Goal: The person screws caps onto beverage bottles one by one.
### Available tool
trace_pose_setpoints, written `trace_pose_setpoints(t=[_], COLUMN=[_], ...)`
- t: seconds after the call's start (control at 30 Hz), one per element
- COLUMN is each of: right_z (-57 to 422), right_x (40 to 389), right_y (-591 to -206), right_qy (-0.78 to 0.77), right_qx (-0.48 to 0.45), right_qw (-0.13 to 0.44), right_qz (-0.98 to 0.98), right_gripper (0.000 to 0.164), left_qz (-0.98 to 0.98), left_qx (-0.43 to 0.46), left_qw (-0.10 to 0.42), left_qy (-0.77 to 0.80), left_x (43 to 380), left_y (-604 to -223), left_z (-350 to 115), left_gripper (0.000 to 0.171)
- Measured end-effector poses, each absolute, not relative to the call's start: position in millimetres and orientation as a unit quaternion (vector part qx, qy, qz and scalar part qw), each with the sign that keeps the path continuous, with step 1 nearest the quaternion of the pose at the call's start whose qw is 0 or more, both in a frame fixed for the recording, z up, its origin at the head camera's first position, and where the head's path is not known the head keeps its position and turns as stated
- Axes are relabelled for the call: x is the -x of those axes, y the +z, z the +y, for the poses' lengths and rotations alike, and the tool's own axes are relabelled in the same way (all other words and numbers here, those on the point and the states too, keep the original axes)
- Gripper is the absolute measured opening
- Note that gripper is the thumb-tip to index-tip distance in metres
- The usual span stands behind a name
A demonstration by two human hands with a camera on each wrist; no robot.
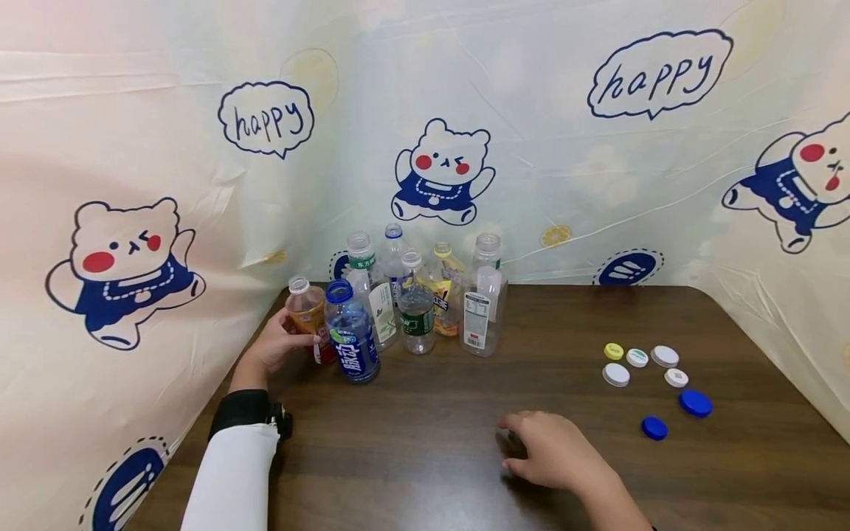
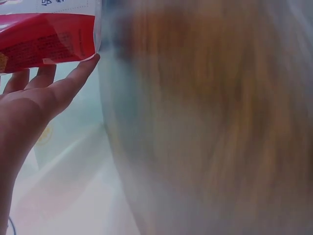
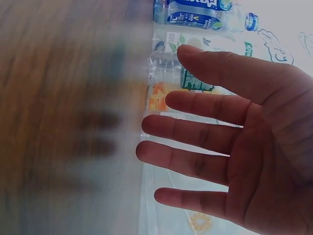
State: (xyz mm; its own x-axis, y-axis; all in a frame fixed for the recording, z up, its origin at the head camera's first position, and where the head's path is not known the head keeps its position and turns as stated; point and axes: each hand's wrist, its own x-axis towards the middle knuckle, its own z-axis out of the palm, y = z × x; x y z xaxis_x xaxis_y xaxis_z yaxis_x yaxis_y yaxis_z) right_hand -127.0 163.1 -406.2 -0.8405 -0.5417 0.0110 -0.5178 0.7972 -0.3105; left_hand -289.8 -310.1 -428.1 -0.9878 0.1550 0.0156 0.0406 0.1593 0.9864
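At the left end of a bottle group, my left hand [image 1: 275, 343] holds an open plastic bottle [image 1: 306, 310] with an orange and red label. The thumb lies across its near side, while fingers reach round the back. In the left wrist view, the red part of the label [image 2: 54, 39] shows above that hand's fingers [image 2: 73, 81]. A blue-labelled bottle [image 1: 354, 343] with a blue neck stands just right of it, overlapping it slightly. My right hand [image 1: 554, 450] is over the front middle of the table, fingers spread and loosely bent, holding nothing.
Behind stand more uncapped bottles, among them a green-labelled one [image 1: 417, 321], a yellow-labelled one [image 1: 446, 295] and a square clear one [image 1: 479, 317]. Loose caps lie at right, including a yellow cap [image 1: 613, 352], a white cap [image 1: 616, 375] and a blue cap [image 1: 695, 403]. A printed curtain [image 1: 531, 184] surrounds the table.
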Motion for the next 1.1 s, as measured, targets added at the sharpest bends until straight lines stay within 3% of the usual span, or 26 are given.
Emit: trace_pose_setpoints(t=[0.37,0.67,1.1], right_z=[168,172,180], right_x=[128,127,126], right_y=[-410,-411,-408], right_qy=[-0.166,-0.166,-0.170], right_qx=[0.271,0.272,0.263], right_qw=[0.067,0.069,0.058], right_qz=[0.946,0.945,0.948], right_gripper=[0.046,0.046,0.046], left_qz=[0.772,0.776,0.783], left_qx=[-0.098,-0.144,-0.211], left_qw=[0.068,0.077,0.096], left_qy=[0.624,0.609,0.577], left_x=[258,229,209], left_y=[-415,-408,-400], left_z=[-334,-342,-318], left_gripper=[0.090,0.073,0.074])
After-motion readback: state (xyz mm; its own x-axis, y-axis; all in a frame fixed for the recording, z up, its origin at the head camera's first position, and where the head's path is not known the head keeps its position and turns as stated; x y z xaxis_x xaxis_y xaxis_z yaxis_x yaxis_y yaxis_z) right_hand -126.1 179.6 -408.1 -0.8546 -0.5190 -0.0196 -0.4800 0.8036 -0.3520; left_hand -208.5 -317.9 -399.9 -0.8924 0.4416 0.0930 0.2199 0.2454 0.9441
